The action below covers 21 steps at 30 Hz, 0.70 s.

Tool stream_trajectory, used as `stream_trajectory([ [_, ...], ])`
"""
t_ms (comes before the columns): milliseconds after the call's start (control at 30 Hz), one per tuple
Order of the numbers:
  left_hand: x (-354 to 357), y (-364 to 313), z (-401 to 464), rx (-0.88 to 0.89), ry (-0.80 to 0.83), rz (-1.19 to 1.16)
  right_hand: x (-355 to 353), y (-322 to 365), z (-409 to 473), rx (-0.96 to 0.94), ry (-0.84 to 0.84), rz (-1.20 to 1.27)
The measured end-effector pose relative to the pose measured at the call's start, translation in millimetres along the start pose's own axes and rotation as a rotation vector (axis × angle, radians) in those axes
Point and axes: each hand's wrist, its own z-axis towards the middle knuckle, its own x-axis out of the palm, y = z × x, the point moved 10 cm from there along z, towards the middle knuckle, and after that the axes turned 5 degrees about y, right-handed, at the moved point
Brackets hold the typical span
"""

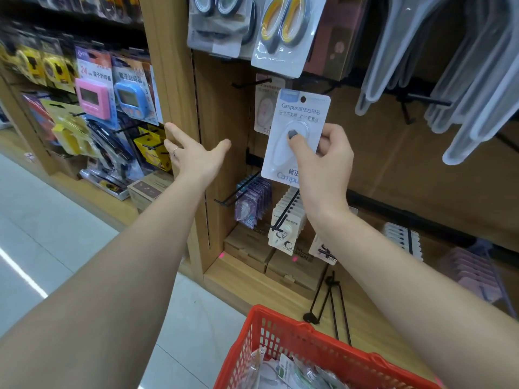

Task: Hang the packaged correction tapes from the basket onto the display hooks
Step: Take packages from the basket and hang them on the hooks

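Note:
My right hand (pixel 323 161) pinches a white packaged correction tape (pixel 295 127), thumb on its blister, and holds it upright in front of the wooden display panel. Its hang hole sits level with a black hook (pixel 250 82) that carries one similar pack (pixel 264 108) behind. My left hand (pixel 193 153) is open, fingers spread, resting against the wooden upright post (pixel 171 66). The red basket (pixel 280 332) stands at the bottom with several packaged items inside. Lower hooks (pixel 283 211) carry rows of correction tape packs.
Packaged scissors (pixel 283 32) hang above the held pack. Clear plastic folders (pixel 455 66) hang at the right. Timers and other packs (pixel 92 96) fill the left shelf unit. Cardboard boxes (pixel 292 270) sit on the bottom shelf. Loose black hooks (pixel 331 301) lie beside the basket.

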Motion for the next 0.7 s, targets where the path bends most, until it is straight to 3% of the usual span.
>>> stream_trajectory([
  [333,-1,1,7,-0.009,-0.035,0.014,-1,7,-1,-0.044,-0.035,-0.05],
  [700,1,4,8,-0.015,-0.023,0.006,-13,-40,48,0.169,-0.116,-0.03],
])
